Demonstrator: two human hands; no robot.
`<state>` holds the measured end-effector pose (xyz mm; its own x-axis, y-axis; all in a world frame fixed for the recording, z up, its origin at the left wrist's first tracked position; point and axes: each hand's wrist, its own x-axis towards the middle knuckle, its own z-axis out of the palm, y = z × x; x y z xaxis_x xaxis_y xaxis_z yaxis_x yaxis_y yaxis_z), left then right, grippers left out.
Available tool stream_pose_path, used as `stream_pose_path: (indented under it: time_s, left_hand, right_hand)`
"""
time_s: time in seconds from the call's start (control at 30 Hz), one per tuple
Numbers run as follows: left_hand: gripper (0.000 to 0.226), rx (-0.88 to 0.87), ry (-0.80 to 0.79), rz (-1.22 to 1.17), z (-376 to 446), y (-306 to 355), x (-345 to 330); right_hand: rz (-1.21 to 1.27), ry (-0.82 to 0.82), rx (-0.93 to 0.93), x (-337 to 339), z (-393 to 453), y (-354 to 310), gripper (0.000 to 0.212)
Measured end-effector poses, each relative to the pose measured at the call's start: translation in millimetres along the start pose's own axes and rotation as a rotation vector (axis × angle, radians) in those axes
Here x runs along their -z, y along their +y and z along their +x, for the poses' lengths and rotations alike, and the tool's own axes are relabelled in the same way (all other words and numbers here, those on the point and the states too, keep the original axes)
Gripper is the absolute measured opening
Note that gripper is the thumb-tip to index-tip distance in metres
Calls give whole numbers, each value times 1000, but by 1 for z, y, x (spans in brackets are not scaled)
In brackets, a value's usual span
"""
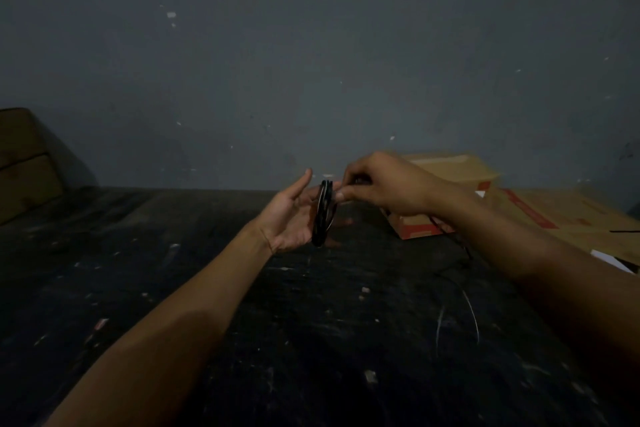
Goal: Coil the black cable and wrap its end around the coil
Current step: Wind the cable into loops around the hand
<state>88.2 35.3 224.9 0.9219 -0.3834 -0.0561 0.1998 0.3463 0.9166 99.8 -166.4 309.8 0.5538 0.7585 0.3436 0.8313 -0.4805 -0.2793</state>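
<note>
The left hand (294, 215), fingers straight, carries the thin black cable coil (323, 215); the right hand (381, 184) pinches its top.

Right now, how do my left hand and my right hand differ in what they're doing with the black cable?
The left hand is palm up with fingers straight, the coil of black cable looped around them; the right hand is knuckles up with fingers curled, pinching the cable at the coil's top. The left hand sits lower, the right hand higher. Both are raised above the dark table and meet at the coil.
</note>
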Motion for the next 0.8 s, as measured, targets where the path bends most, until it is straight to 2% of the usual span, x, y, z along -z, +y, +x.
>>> stream_pose_path:
  time_s: [0.17,0.33,0.43,0.6,0.7,0.8]
  left_hand:
    - [74,101,-131,56,0,-5,-12]
    - [75,166,-224,85,-6,-4,-29]
    - [79,145,-329,60,-10,-4,-34]
    - [84,24,-466,-14,-11,7,-45]
    - [87,-27,-474,-51,-10,17,-53]
    - [89,-78,-420,-77,-7,25,-51]
  right_hand:
    - [-29,33,-18,25,17,21,15]
    - [104,120,-53,19,16,46,7]
    - [236,165,-90,6,8,60,8]
    - [549,258,-190,-37,-18,64,22]
    - [709,178,-224,-73,-28,68,26]
    - [661,46,-285,-106,-34,57,28]
